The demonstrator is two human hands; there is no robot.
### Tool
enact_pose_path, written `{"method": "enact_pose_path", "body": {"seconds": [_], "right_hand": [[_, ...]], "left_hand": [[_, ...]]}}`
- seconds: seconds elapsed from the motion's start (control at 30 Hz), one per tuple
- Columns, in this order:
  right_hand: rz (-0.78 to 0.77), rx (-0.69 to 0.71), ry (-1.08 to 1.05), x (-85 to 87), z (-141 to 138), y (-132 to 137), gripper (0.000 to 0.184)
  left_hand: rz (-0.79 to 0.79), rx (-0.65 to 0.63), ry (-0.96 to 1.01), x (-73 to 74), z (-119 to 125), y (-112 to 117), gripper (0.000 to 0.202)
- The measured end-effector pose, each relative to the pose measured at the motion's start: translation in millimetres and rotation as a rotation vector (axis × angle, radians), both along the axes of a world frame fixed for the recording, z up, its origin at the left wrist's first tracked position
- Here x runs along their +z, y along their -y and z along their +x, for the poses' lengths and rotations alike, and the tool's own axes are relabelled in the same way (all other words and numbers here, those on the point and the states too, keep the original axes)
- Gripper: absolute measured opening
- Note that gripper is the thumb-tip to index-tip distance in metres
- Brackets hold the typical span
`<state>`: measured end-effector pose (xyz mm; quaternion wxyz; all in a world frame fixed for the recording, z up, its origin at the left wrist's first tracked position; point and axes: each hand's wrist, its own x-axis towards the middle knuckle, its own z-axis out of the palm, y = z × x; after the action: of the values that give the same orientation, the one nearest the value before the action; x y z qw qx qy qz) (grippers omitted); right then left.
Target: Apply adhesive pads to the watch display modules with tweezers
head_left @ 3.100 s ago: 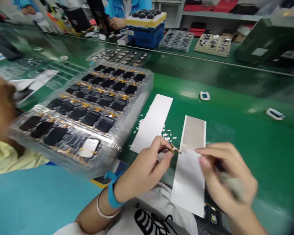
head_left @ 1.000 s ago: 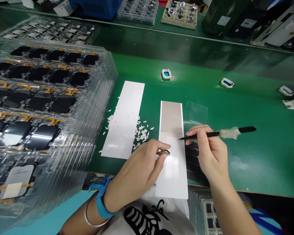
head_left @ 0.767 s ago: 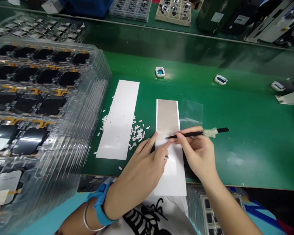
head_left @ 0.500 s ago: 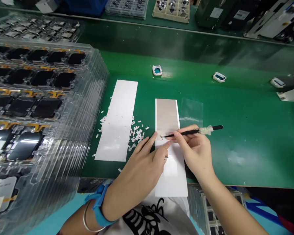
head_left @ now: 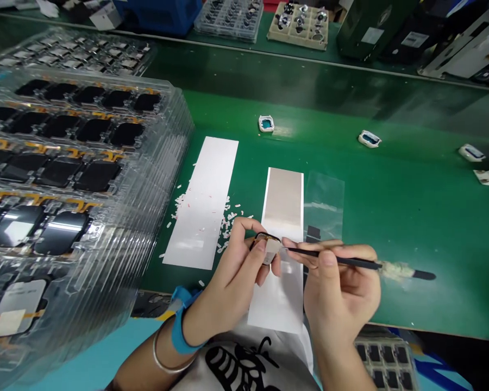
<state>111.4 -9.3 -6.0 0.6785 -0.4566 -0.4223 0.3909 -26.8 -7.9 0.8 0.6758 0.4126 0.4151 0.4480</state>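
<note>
Pinched in my left hand (head_left: 242, 266) is a small rounded-square watch screen (head_left: 273, 251) with a dark rim and a pale backing. My right hand (head_left: 344, 288) grips black tweezers (head_left: 356, 262), wrapped in whitish tape near the far end. Their tips meet or nearly touch the screen's right edge; anything between them is too small to make out. Beneath both hands lies a long white strip with a grey-beige upper part (head_left: 286, 195). A clear film (head_left: 328, 198) lies right of it, with a dark rectangular piece (head_left: 313, 233) near my right fingers.
Stacked clear trays of black screens (head_left: 98, 136) rise on the left. Beside them lies another white strip (head_left: 201, 203), with small scraps (head_left: 228, 220) scattered around it. Several white frames, one of them a near frame (head_left: 266, 124), sit along the back. A shelf behind holds a beige parts tray (head_left: 298, 26).
My left hand has left the strip's surface and now holds a watch screen. The tweezers have moved from the strip to the screen's edge. The view has shifted slightly.
</note>
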Motion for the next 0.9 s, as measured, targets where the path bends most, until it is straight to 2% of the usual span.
{"method": "enact_pose_path", "body": {"seconds": [0.17,0.63,0.9], "right_hand": [[0.088,0.029,-0.010,-6.8,-4.2,-1.7,0.012],[0.083,0.017,0.009,-6.4,-5.3,-2.1,0.011],[0.090,0.006,0.019,-7.9,-4.8,-1.9,0.012]], "left_hand": [[0.003,-0.015,0.086,-1.8,2.9,-1.6,0.018],[0.090,0.013,0.031,-5.0,6.8,-2.0,0.011],[0.075,0.034,0.016,-5.4,7.8,-1.6,0.012]]}}
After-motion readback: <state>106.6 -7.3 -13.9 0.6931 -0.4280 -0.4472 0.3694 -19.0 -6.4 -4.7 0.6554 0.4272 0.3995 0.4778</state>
